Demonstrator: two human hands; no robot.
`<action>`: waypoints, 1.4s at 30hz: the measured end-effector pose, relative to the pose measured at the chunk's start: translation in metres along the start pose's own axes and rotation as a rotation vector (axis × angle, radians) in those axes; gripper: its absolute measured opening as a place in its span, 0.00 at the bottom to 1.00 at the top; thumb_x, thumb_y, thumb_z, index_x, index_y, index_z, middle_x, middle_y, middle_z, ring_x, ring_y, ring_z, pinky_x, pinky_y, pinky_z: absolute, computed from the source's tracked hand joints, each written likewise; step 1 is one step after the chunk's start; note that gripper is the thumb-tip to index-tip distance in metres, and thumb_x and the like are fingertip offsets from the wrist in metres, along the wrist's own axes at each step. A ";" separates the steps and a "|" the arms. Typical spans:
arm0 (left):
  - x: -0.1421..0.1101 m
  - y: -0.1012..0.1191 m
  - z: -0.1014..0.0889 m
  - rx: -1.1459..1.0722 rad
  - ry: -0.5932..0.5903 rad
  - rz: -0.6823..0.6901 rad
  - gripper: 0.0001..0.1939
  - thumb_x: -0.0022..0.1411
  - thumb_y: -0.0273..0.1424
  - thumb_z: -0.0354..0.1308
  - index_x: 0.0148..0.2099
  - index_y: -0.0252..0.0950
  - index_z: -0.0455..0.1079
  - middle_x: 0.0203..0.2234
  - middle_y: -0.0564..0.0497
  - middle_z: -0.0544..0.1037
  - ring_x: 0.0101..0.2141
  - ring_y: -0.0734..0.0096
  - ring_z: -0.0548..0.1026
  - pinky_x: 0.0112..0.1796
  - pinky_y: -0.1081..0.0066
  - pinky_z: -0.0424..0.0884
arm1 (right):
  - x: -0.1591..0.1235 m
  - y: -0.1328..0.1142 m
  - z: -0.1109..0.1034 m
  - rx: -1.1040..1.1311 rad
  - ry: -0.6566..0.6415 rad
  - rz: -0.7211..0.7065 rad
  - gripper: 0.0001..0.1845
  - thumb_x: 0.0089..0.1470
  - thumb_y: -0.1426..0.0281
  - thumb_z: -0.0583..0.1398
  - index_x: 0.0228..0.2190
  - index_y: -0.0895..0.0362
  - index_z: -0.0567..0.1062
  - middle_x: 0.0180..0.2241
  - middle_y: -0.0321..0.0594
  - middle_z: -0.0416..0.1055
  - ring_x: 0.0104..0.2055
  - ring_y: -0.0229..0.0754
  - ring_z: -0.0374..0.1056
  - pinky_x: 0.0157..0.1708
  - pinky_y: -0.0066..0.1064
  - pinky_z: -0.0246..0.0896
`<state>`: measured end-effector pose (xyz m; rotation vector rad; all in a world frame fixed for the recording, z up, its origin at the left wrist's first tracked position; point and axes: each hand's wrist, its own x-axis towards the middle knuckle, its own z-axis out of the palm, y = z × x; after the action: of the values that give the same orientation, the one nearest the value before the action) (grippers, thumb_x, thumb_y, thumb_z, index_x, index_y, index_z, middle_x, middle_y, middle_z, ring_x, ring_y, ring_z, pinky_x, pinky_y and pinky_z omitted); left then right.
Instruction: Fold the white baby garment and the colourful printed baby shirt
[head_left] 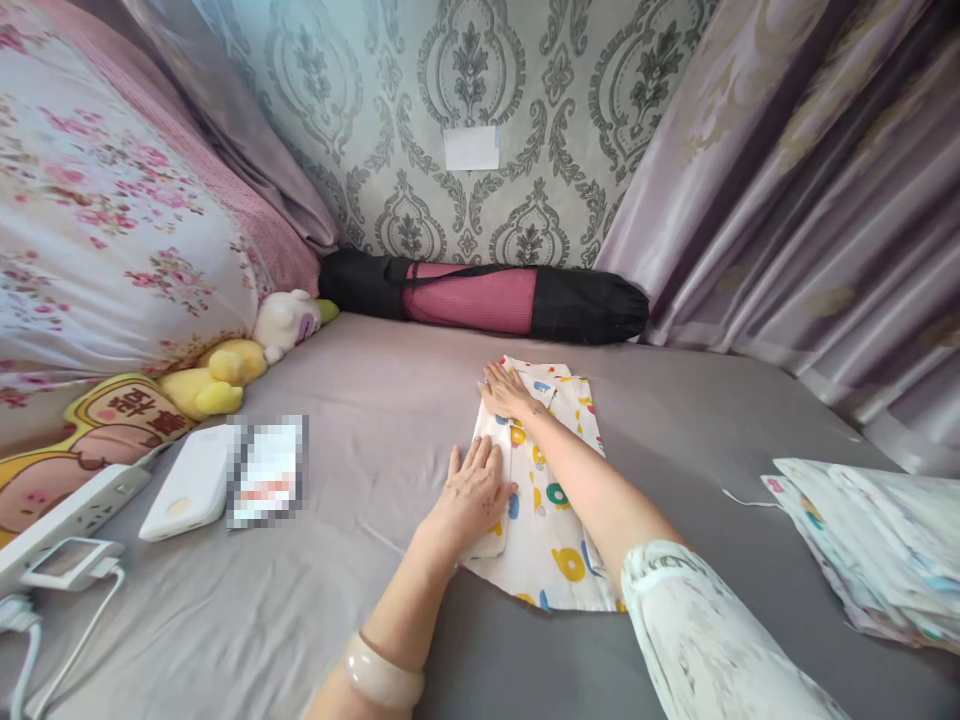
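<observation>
A small white cotton garment [559,540] with yellow, blue, green and red prints lies on the bed in front of me. Its left side is folded over as a strip along its length. My left hand [480,485] rests flat on the lower part of that strip, fingers spread. Further up, near the top left edge, my right hand [508,392] lies flat on the same garment with its fingers stretched out. My right forearm crosses over the garment and hides part of its right side.
A stack of folded clothes [877,545] sits at right. To the left are a white power bank [191,480], a pixelated card-like item [268,472], a power strip [71,525] with cables and plush toys [217,375]. A black and pink rolled bag [469,300] lies along the wall.
</observation>
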<state>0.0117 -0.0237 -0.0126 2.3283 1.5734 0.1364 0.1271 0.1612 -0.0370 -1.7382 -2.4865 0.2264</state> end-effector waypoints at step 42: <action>-0.013 0.000 0.005 0.145 0.000 0.241 0.31 0.70 0.46 0.36 0.65 0.31 0.52 0.67 0.36 0.52 0.67 0.52 0.47 0.63 0.51 0.46 | -0.255 0.042 -0.028 0.041 -0.064 0.049 0.38 0.64 0.55 0.35 0.67 0.65 0.43 0.69 0.48 0.35 0.70 0.46 0.31 0.67 0.48 0.28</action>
<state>0.0085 -0.0364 -0.0158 2.6251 1.3383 0.0806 0.2581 -0.0623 -0.0165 -1.8042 -2.4661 0.3398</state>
